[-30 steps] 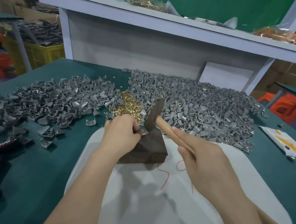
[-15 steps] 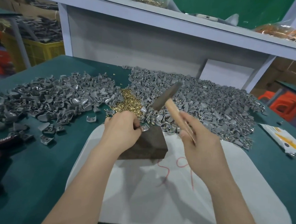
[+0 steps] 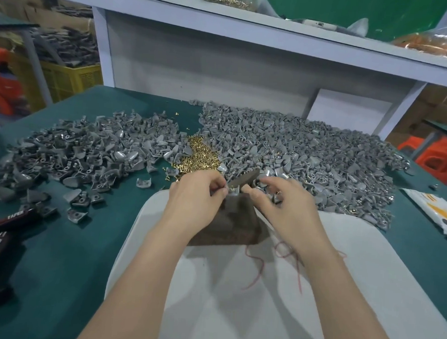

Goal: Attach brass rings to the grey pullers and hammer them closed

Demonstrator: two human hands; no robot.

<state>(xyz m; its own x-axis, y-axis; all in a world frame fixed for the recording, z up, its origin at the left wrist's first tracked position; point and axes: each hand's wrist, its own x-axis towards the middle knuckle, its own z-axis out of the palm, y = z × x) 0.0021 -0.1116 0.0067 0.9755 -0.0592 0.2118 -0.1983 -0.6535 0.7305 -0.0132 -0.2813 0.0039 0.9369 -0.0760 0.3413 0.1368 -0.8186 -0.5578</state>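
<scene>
My left hand (image 3: 197, 194) pinches a small grey puller (image 3: 232, 192) at the top edge of a dark block (image 3: 229, 227). My right hand (image 3: 285, 207) grips the wooden handle of a hammer close to its head. The dark hammer head (image 3: 242, 179) lies down at the puller between my two hands. A heap of brass rings (image 3: 199, 158) sits just behind the block. Large piles of grey pullers spread to the left (image 3: 87, 150) and to the right (image 3: 309, 159). The block stands on a white pad (image 3: 261, 302).
Black cans (image 3: 1, 231) lie at the table's left edge. A white and orange packet (image 3: 434, 208) lies at the right. A white shelf (image 3: 252, 21) with bags of parts runs overhead at the back. Loose pullers (image 3: 79, 199) are scattered on the green table.
The hammer was down, then raised half a second ago, and its head has come down again onto the puller. My right hand has dropped and moved in towards the block.
</scene>
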